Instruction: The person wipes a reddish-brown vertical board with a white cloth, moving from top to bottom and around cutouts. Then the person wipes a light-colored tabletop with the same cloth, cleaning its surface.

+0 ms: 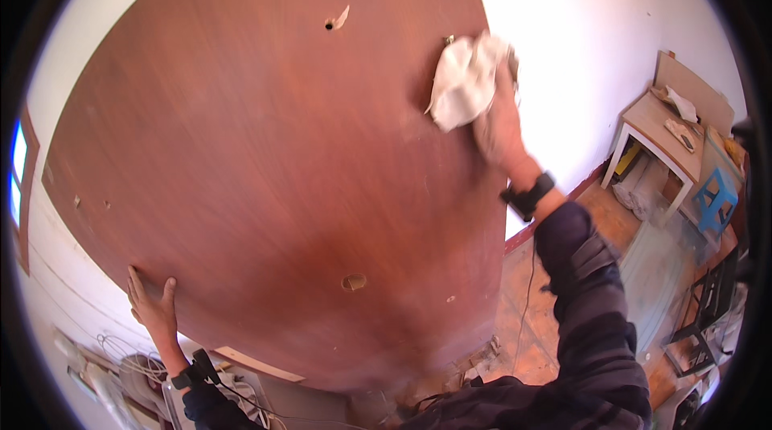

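A large reddish-brown wooden panel (271, 146) fills most of the view. My right hand (503, 128) presses a crumpled whitish cloth (467, 83) against its right edge, and some of the fingers are hidden by the cloth. Beside the cloth, a small metal fitting (449, 39) shows. My left hand (152, 303) lies at the panel's lower left edge, thumb apart from the fingers, gripping nothing. A dark hole (329, 24) with a pale chip mark next to it is near the top. Lower down is a larger round cutout (354, 283).
At right stand a small table (663, 122) with papers on top and a blue plastic stool (716, 198). A thin cable (529, 297) runs over the tiled floor (525, 333). Coiled wires (129, 351) and clutter sit at lower left. White wall (561, 68) borders the panel.
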The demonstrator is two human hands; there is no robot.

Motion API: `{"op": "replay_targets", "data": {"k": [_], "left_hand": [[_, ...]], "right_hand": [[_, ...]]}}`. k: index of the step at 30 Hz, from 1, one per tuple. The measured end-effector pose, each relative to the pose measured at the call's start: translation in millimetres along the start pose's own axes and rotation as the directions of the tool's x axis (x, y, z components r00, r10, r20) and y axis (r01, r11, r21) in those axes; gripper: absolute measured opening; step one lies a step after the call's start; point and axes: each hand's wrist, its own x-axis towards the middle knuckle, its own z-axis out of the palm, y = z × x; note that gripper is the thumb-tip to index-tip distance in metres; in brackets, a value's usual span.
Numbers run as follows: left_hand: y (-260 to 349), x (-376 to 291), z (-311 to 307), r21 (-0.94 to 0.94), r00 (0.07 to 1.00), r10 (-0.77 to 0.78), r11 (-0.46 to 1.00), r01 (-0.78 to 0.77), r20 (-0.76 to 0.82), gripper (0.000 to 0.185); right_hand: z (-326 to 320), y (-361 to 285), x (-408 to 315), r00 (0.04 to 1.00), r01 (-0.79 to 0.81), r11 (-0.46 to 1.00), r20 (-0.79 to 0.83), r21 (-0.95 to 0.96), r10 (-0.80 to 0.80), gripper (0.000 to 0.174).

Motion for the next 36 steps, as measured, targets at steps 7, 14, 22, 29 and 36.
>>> {"op": "replay_targets", "data": {"k": [7,14,22,29,36], "left_hand": [[-11.7,12.4,-2.8,-0.183,0.993,0.099,0.979,-0.085,0.066,0.096],[-8.6,15.2,-4.3,-0.151,0.986,0.041,0.988,-0.016,0.164,0.1],[-6.0,16.7,-0.4,-0.092,0.993,0.092,0.992,-0.086,0.07,0.096],[-3.9,-0.2,0.3,0.068,0.981,0.179,0.982,-0.174,-0.069,0.096],[-13.4,-1.5,13.1,0.054,0.968,0.194,0.981,-0.187,-0.159,0.09]], "right_hand": [[-18.1,17.9,70.0,0.959,0.281,0.881,0.071,-0.381,-0.276,0.057],[-39.9,64.7,-54.1,0.935,0.353,0.775,0.21,-0.523,-0.284,0.065],[-6.0,43.8,-197.0,0.96,0.176,0.753,0.281,-0.635,0.013,0.076],[113.6,-31.5,-267.6,0.984,0.14,0.932,0.149,-0.335,-0.094,0.062],[248.8,-136.0,-327.7,0.699,0.363,0.932,0.657,0.014,-0.282,0.041]]}}
